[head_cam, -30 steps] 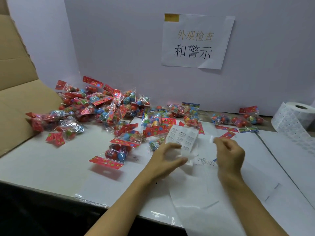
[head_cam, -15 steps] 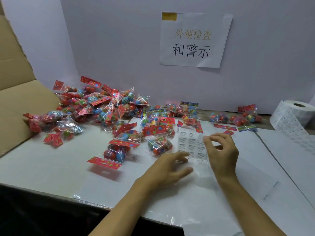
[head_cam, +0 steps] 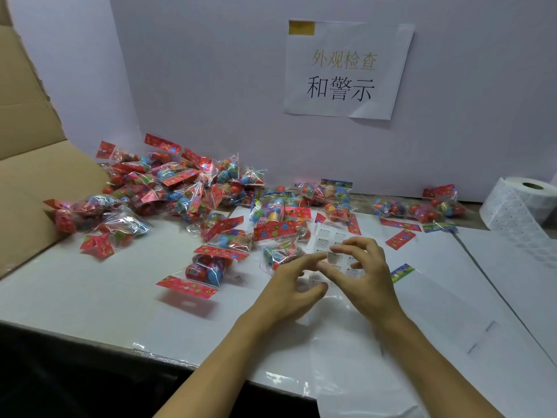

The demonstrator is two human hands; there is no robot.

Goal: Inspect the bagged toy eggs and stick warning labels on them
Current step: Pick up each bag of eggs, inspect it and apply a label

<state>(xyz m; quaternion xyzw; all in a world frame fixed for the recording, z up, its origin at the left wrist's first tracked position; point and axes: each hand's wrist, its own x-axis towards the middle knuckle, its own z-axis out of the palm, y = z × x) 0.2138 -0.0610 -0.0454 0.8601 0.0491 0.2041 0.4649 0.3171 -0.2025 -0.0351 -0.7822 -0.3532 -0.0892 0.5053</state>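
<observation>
White label sheet (head_cam: 327, 239) flat on bench (head_cam: 90, 285), pinned near its front edge by left hand (head_cam: 289, 285), fingers loosely apart; right hand (head_cam: 366, 274) pinching one label, likely peeling. Behind the sheet, bagged toy eggs (head_cam: 180, 191), ready to reach.

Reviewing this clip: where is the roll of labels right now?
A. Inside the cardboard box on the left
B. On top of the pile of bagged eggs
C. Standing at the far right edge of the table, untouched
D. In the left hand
C: the roll of labels stands at the table's far right, while both hands, left hand and right hand, work at a small label sheet mid-table.
</observation>
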